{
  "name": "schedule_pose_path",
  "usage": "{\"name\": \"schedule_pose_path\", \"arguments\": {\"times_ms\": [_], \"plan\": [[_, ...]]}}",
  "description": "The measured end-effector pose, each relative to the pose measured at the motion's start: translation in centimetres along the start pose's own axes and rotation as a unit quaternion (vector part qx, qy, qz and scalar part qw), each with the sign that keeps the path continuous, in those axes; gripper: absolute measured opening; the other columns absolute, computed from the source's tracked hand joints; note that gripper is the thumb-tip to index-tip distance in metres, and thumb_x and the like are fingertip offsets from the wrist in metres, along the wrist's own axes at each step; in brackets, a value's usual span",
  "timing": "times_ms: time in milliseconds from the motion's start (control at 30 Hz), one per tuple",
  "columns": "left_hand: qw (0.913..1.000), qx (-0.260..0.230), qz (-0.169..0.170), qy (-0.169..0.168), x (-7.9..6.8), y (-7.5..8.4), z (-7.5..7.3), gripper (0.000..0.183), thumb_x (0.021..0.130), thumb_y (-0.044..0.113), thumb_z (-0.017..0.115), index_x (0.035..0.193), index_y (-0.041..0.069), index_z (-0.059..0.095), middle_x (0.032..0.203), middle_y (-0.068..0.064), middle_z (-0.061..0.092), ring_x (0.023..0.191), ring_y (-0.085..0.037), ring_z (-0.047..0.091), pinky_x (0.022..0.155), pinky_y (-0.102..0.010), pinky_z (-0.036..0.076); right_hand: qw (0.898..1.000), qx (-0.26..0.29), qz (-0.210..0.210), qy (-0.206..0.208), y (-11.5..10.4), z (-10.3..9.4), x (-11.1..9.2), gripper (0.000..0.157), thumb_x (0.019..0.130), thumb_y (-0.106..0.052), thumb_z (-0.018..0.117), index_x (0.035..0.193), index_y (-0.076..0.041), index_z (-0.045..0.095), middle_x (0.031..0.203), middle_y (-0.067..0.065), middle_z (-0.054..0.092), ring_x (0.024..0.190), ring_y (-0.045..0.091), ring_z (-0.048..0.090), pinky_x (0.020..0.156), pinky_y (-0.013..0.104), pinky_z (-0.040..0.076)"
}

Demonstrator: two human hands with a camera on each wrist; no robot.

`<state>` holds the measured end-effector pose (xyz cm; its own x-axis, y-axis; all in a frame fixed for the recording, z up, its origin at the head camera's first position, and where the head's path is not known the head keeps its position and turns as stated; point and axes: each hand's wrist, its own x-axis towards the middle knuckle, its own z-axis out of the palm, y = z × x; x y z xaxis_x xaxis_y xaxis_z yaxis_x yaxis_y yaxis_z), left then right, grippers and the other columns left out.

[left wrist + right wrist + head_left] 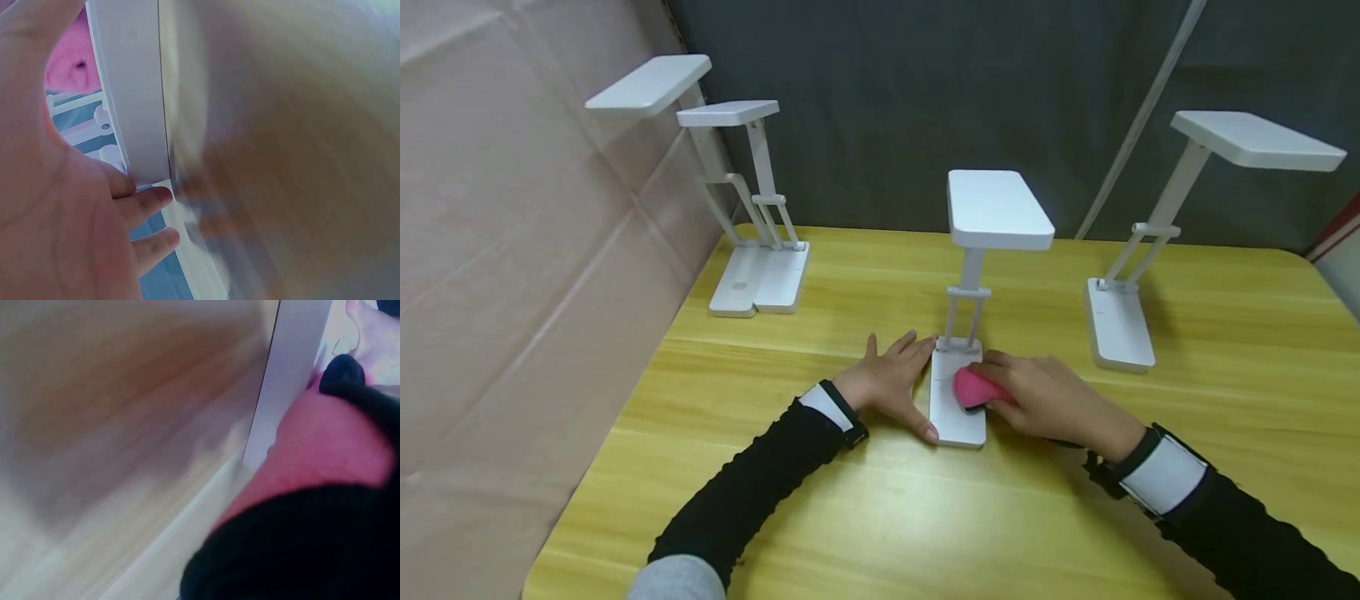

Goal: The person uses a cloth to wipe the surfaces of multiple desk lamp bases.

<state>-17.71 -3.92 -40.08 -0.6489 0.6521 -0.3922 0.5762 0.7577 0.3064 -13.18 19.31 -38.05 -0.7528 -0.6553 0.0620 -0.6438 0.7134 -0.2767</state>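
A white desk lamp (1000, 208) stands upright at the middle of the table, its flat head held above a slim base. My left hand (891, 385) lies along the base's left side, fingers spread, thumb near its front corner and fingertips near its back. In the left wrist view the lamp base (132, 87) runs beside that hand's palm and fingers. With curled fingers my right hand (1052, 400) grips a rounded pink tool with a dark lower edge (976, 388) on top of the base. The tool's exact kind is unclear, since the fingers cover part of it.
Two more white lamps (730, 112) stand side by side at the back left, their bases touching. Another white lamp (1120, 325) stands at the right. A dark curtain (865, 125) hangs behind the wood-grain table (820, 533), and a pale draped sheet (512, 292) borders its left side.
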Motion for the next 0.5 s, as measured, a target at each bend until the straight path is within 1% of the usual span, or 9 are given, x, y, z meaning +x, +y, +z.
{"name": "schedule_pose_path", "arguments": {"times_ms": [67, 167, 267, 300, 367, 500], "plan": [[1.0000, -0.002, 0.004, 0.002, 0.1, 0.0, -0.1, 0.134, 0.051, 0.079, 0.064, 0.142, 0.015, -0.010, 0.150, 0.001, 0.001, 0.135, -0.021, -0.008, 0.098, -0.067, -0.004, 1.000, 0.012, -0.004, -0.010, -0.3, -0.3, -0.5, 0.031, 0.081, -0.020, 0.064, 0.110, -0.010, 0.059, 0.104, 0.001, 0.056, 0.066, 0.005, 0.049, 0.058, 0.028, 0.048], [0.9999, -0.006, 0.007, 0.004, 0.1, 0.0, -0.2, 0.133, 0.051, 0.079, 0.064, 0.142, 0.015, -0.010, 0.150, 0.000, 0.000, 0.135, -0.020, -0.008, 0.098, -0.067, -0.004, 0.999, 0.028, -0.015, -0.022, -0.9, -0.5, -1.3, 0.031, 0.082, -0.022, 0.063, 0.111, -0.014, 0.058, 0.108, -0.002, 0.056, 0.075, 0.006, 0.052, 0.065, 0.030, 0.050], [0.9999, -0.007, 0.007, 0.005, 0.1, -0.1, -0.2, 0.133, 0.051, 0.080, 0.063, 0.142, 0.016, -0.011, 0.150, 0.000, 0.000, 0.135, -0.020, -0.007, 0.098, -0.067, -0.004, 0.998, 0.044, -0.038, -0.033, -1.6, -0.6, -2.1, 0.031, 0.082, -0.022, 0.063, 0.112, -0.016, 0.058, 0.110, -0.003, 0.056, 0.082, 0.006, 0.053, 0.067, 0.030, 0.050], [0.9999, -0.009, 0.006, 0.005, 0.1, -0.1, -0.1, 0.133, 0.051, 0.080, 0.063, 0.142, 0.016, -0.011, 0.150, 0.000, 0.000, 0.135, -0.020, -0.007, 0.098, -0.067, -0.004, 0.997, 0.051, -0.044, -0.038, -1.8, -0.6, -2.3, 0.030, 0.082, -0.021, 0.063, 0.112, -0.017, 0.058, 0.110, -0.004, 0.056, 0.082, 0.005, 0.053, 0.067, 0.029, 0.050], [0.9999, -0.015, 0.006, 0.006, 0.1, -0.2, -0.1, 0.133, 0.051, 0.079, 0.064, 0.142, 0.017, -0.011, 0.150, 0.000, 0.001, 0.135, -0.020, -0.007, 0.098, -0.067, -0.004, 0.994, 0.071, -0.056, -0.054, -2.1, -0.7, -2.5, 0.030, 0.081, -0.021, 0.064, 0.111, -0.020, 0.059, 0.105, -0.009, 0.056, 0.079, 0.003, 0.051, 0.064, 0.027, 0.048], [0.9995, -0.032, 0.007, -0.002, 0.1, -0.2, 0.2, 0.133, 0.051, 0.078, 0.065, 0.142, 0.017, -0.011, 0.150, -0.001, 0.001, 0.135, -0.019, -0.006, 0.098, -0.067, -0.004, 0.985, 0.124, -0.071, -0.093, -2.4, -1.2, -2.3, 0.029, 0.082, -0.023, 0.064, 0.110, -0.025, 0.058, 0.095, -0.015, 0.052, 0.073, 0.002, 0.047, 0.061, 0.024, 0.043]]}}
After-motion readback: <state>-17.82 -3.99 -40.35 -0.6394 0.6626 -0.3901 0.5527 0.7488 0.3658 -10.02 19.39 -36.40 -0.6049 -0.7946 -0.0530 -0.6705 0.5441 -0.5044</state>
